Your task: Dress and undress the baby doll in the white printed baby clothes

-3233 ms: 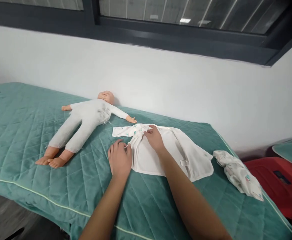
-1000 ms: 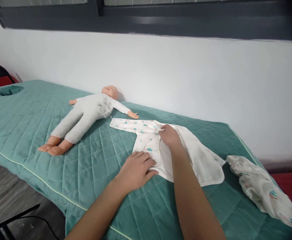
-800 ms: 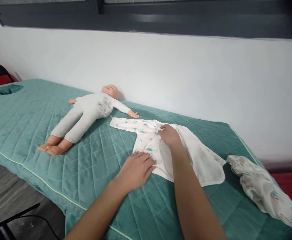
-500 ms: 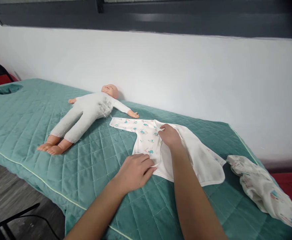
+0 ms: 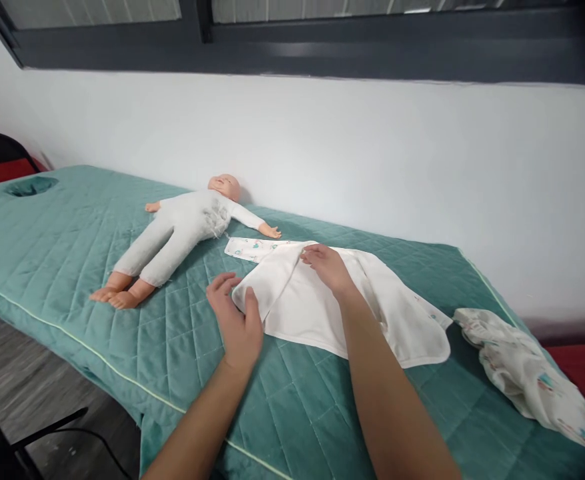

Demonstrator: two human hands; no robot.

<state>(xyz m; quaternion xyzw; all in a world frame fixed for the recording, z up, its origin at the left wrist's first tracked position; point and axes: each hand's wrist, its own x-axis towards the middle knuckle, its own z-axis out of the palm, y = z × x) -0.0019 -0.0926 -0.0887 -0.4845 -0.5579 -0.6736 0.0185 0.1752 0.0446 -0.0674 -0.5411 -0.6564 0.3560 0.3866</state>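
Observation:
A white baby shirt [image 5: 317, 313] with a small blue-and-pink print lies spread on the quilted cover, its front panels folded outward so the plain inside shows. My left hand [image 5: 237, 320] is at the left panel's corner, thumb and fingers apart around the cloth edge. Near the neckline, my right hand [image 5: 326, 267] rests on the shirt with its fingers loosely extended. A baby doll [image 5: 187, 220] in a white cloth body lies on its back to the left, one hand close to the printed sleeve.
A crumpled white printed garment [image 5: 527, 380] lies at the right end of the green quilted cover [image 5: 282, 413]. The white wall [image 5: 372, 160] runs behind, below a dark window frame [image 5: 322, 57]. A round hole [image 5: 31, 186] shows at the far left.
The shirt's left front panel has been turned over to the left, exposing its plain inside. My left hand has moved left and spread its fingers; my right hand has shifted slightly left.

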